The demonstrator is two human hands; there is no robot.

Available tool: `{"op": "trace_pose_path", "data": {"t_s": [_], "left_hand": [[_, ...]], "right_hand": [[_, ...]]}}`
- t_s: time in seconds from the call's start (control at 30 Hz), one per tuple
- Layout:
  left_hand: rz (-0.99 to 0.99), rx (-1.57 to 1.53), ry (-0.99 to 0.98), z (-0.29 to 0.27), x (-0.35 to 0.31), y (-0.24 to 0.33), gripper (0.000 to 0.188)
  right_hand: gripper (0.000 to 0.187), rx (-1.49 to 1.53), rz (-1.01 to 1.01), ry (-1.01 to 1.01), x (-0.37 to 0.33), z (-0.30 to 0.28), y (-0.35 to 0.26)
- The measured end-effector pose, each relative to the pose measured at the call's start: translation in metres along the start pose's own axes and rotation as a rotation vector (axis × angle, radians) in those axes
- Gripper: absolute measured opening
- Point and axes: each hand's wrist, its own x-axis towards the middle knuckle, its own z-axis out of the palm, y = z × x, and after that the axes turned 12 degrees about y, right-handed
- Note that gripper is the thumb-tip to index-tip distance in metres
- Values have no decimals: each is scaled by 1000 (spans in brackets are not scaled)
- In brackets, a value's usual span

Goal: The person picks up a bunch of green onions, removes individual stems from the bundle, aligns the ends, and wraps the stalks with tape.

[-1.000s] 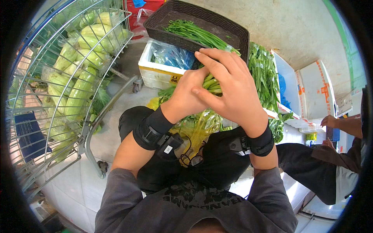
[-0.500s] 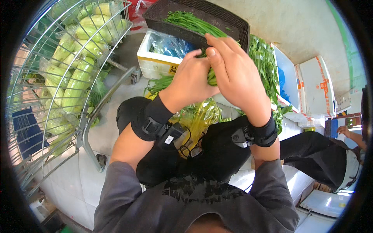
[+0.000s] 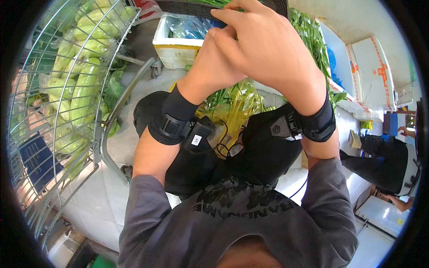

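Note:
Both hands meet in front of me at the top middle. My left hand [image 3: 213, 64] is closed, its fingers mostly hidden behind the other hand. Over it lies my right hand [image 3: 268, 47], fingers bent and the thumb resting against the left hand. What they grip between them is hidden. Just beyond is a dark woven tray [image 3: 178, 7] with thin green stalks [image 3: 210, 2] in it. Below the hands, a yellow plastic bag [image 3: 246, 100] with green leaves lies between my knees.
At left stands a wire cart [image 3: 100, 129] with bagged pale-green gourds [image 3: 85, 85]. A white foam box [image 3: 172, 56] sits behind my left hand. Leafy greens [image 3: 304, 40] and white boxes [image 3: 371, 71] line the right. Another person's dark-clothed leg [image 3: 380, 165] is farther right.
The hands have moved up and are more tightly folded together. Green stalks that showed between and beside them are now hidden. The view has shifted, so the tray is mostly cut off.

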Motion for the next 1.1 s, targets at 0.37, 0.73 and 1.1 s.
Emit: {"op": "trace_pose_path", "data": {"t_s": [0.37,0.73,1.1], "left_hand": [[-50,349,136,-38,9,-7,46],[19,660,170,-60,11,-8,46],[-336,52,549,-98,10,2,31]], "right_hand": [[12,268,-71,209,40,48,8],[14,690,-126,497,55,75,-3],[33,835,664,394,11,80,99]]}}
